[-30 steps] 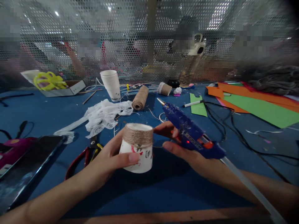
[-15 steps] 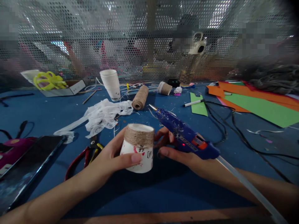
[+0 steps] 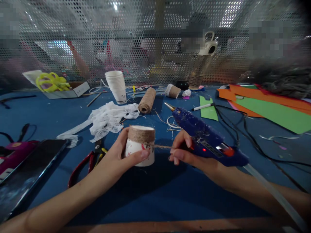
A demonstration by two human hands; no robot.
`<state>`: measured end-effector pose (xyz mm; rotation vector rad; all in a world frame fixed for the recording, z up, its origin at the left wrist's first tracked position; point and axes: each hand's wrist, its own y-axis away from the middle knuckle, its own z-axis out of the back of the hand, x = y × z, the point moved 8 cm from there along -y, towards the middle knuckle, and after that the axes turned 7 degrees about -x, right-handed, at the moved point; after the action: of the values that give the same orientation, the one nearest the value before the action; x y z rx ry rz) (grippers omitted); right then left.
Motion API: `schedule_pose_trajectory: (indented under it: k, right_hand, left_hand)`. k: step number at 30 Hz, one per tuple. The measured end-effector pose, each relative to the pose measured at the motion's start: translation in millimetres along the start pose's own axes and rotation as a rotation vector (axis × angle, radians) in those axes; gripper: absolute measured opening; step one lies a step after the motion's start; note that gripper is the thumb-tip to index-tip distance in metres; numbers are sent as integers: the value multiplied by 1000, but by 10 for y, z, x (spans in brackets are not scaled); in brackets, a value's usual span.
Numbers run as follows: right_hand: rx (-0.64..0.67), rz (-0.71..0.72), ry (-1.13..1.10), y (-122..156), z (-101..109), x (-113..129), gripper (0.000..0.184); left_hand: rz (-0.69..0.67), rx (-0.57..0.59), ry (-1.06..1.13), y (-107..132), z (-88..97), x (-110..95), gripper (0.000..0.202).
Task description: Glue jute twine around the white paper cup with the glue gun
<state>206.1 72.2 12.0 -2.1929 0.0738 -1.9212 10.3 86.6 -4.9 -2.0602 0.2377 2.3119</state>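
Observation:
My left hand point(image 3: 126, 152) is closed around a white paper cup point(image 3: 138, 160) with red and black print, its thumb across the front. Brown twine is wound in a band about the cup's upper part. From the cup a strand of twine point(image 3: 163, 147) runs taut to my right hand point(image 3: 183, 150), which pinches it between thumb and fingertips. The same hand carries a blue glue gun point(image 3: 199, 132), nozzle up and to the left, red light lit. A clear glue stick point(image 3: 269, 191) sticks out of its back end; its handle is hidden.
Ahead lie a twine roll point(image 3: 147, 101), white lace point(image 3: 107, 118) and stacked paper cups point(image 3: 116, 85). Red-handled pliers point(image 3: 97, 150) and a phone point(image 3: 36, 168) are on the left. Coloured paper point(image 3: 269, 106) and a black cord point(image 3: 261, 145) occupy the right. A perforated metal screen point(image 3: 145, 42) stands behind.
My right hand has moved right, away from the cup, with the glue gun, and the twine strand now stretches between them. The cup has shifted slightly left and up in view.

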Motion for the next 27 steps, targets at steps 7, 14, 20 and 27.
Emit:
schedule_pose_trajectory:
  k: [7, 14, 20, 27]
  right_hand:
    - [75, -28, 28, 11, -22, 26, 30]
    - [101, -61, -58, 16, -12, -21, 32]
    - [84, -104, -114, 25, -7, -38, 30]
    - [28, -129, -84, -17, 58, -98, 29]
  left_hand:
    - [-51, 11, 1, 16, -9, -56, 80]
    - [-77, -35, -84, 23, -9, -110, 57]
    - [-48, -47, -73, 41, -27, -98, 54]
    - [-68, 17, -107, 32, -31, -65, 53]
